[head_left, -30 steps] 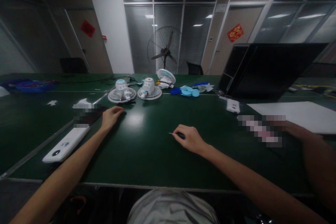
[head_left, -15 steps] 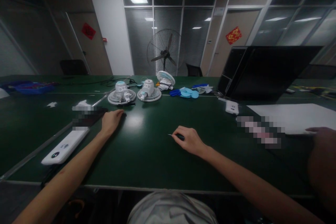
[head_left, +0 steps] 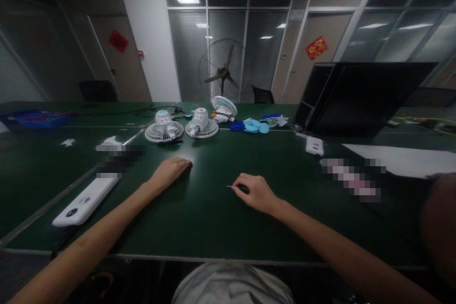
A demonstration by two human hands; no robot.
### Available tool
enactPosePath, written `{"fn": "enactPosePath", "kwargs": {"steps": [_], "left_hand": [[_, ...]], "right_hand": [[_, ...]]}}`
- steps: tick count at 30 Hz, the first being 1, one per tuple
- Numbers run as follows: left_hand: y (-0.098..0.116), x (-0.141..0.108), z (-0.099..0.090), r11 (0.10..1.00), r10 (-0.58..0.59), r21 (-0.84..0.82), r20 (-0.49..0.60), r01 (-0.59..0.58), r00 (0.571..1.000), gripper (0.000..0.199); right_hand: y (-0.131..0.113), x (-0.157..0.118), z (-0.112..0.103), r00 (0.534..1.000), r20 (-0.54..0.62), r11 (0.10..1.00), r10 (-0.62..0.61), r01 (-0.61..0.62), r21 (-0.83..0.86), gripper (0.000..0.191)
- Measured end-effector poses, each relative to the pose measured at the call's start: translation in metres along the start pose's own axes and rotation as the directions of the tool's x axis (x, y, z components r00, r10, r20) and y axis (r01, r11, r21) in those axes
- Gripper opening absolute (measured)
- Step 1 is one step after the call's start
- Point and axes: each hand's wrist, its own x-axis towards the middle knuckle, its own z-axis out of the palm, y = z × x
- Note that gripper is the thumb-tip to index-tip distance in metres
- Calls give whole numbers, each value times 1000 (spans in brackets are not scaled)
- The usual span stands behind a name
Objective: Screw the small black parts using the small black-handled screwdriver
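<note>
My right hand (head_left: 257, 192) is closed around a small screwdriver (head_left: 243, 189) with a dark handle; its thin metal shaft points left, just above the table. To the left of it, my left hand (head_left: 173, 169) pinches a small dark piece (head_left: 191, 164) at its fingertips, too small to name. That hand rests low over the green table (head_left: 199, 218). Beyond my left hand lie two white fan heads (head_left: 164, 129), (head_left: 201, 126) with their grilles down, and a third fan head (head_left: 224, 108) sits tilted behind them.
A white power bank-like device (head_left: 85, 202) lies at left. Light blue fan blades (head_left: 254, 126) sit beyond my hands. At right stand a dark computer case (head_left: 356, 97), a small white device (head_left: 314, 145) and white paper (head_left: 402, 159). Another person's arm (head_left: 440, 221) is at the right edge.
My left hand has moved right and slightly nearer with the small dark piece, toward the screwdriver. My right hand has hardly moved. The paper at right has shifted.
</note>
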Motion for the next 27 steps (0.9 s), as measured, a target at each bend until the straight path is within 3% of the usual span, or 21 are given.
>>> {"fn": "enactPosePath", "kwargs": {"steps": [5, 10, 14, 27], "left_hand": [[69, 4, 19, 952, 209, -245, 82, -184, 974, 25], [110, 1, 29, 881, 135, -467, 91, -77, 987, 25], [115, 0, 29, 830, 129, -555, 97, -54, 987, 38], [116, 0, 25, 824, 166, -562, 134, -63, 977, 35]], "right_hand": [[-4, 0, -2, 1000, -9, 1000, -21, 21, -17, 12], [-4, -2, -3, 1000, -18, 998, -22, 21, -60, 11], [-4, -1, -1, 1000, -1, 997, -25, 25, -72, 12], [-6, 3, 1, 999, 26, 994, -46, 49, -99, 13]]}}
